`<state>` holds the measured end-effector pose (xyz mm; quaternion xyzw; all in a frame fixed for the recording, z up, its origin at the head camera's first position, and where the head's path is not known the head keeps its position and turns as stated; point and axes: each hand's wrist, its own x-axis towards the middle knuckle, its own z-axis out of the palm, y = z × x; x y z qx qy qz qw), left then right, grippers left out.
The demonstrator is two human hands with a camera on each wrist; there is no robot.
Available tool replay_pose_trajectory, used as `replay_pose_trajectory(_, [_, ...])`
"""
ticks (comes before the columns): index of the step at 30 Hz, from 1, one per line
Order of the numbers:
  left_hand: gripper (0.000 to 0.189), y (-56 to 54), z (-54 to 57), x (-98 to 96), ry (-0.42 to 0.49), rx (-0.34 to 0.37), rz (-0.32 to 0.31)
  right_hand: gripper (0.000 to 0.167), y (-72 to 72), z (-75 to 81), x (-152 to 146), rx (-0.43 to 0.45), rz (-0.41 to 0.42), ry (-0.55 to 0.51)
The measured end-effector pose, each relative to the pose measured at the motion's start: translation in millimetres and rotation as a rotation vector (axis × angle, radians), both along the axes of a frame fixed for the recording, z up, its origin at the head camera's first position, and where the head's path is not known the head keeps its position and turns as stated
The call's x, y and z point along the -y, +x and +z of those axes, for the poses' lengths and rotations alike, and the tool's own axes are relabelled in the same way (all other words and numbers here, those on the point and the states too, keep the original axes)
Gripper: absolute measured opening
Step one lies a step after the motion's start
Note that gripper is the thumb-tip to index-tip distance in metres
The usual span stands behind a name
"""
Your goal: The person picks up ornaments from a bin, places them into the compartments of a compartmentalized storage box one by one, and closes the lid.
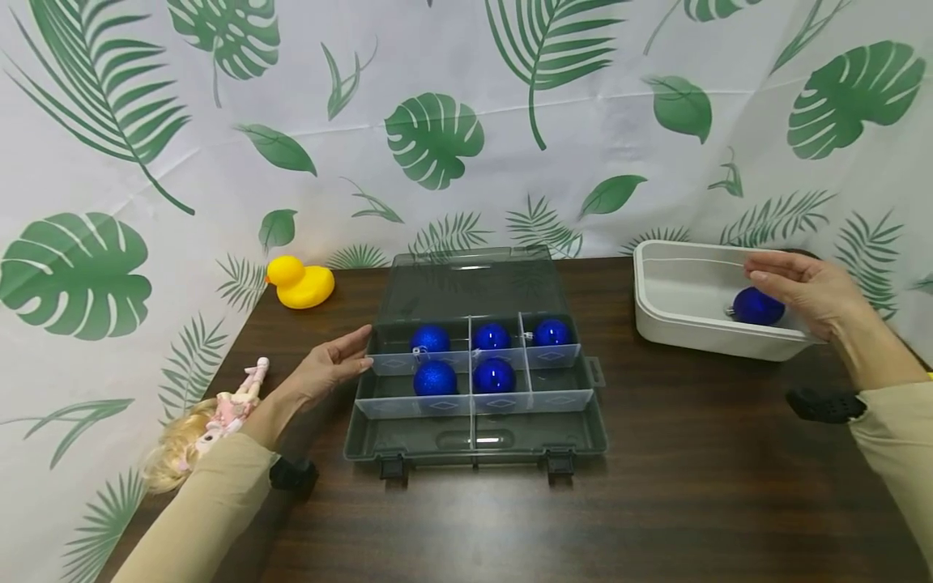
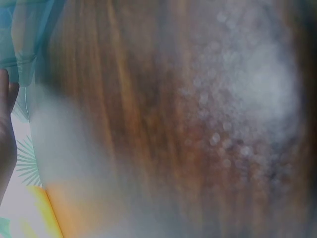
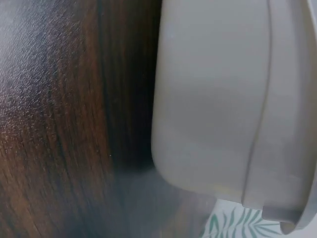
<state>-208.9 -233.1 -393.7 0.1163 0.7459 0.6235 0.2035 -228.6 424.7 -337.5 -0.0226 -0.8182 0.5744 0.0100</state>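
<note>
My left hand [image 1: 331,367] is at the left side of a grey see-through compartment box [image 1: 477,461], fingertips at its edge. The box's lid [image 1: 474,287] is tipped back. Several blue bauble ornaments, some glittery [image 1: 435,378] and some shiny [image 1: 494,376], sit in its back and middle rows; the front row holds none. My right hand [image 1: 809,287] hovers over the right end of a white bin [image 1: 717,340], fingers extended above a dark blue bauble [image 1: 758,306] lying inside. Only part of my left hand [image 2: 6,119] shows in the left wrist view; the right wrist view has the bin's side [image 3: 208,109].
A yellow rubber duck [image 1: 300,283] stands at the back left of the dark wooden table [image 1: 474,526]. Beside my left forearm lies a blond doll [image 1: 229,409]. A leaf-patterned cloth [image 1: 510,162] hangs behind the table.
</note>
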Motion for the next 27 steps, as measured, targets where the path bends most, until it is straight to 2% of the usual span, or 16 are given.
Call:
replay_pose_trajectory(2, [0.066, 0.0, -0.8, 0.6, 0.003, 0.000, -0.002, 0.035, 0.0, -1.4, -2, 0.022, -0.064, 0.059])
replay_pose_trajectory(6, [0.067, 0.1, -1.9, 1.1, 0.002, 0.000, -0.002, 0.047, 0.5, -2.6, -3, 0.089, -0.176, 0.245])
replay_pose_trajectory(11, [0.067, 0.0, -2.2, 1.1, 0.010, -0.001, 0.008, 0.042, -1.7, -4.1, -5, 0.128, -0.251, 0.299])
replay_pose_trajectory(14, [0.067, -0.1, -2.4, 0.9, 0.011, -0.003, 0.010, 0.043, -3.4, -4.9, -6, 0.126, -0.252, 0.345])
replay_pose_trajectory(20, [0.067, -0.1, -2.4, 0.5, 0.008, -0.006, 0.012, 0.076, -6.0, -4.4, -2, 0.141, -0.230, 0.410])
replay_pose_trajectory(22, [0.067, -0.2, -2.4, 0.5, 0.006, -0.005, 0.018, 0.075, -6.2, -3.6, 1, 0.140, -0.229, 0.440])
replay_pose_trajectory(27, [0.068, 0.1, -2.5, 0.5, -0.003, -0.006, 0.020, 0.062, -5.2, -2.1, 7, 0.157, -0.225, 0.488])
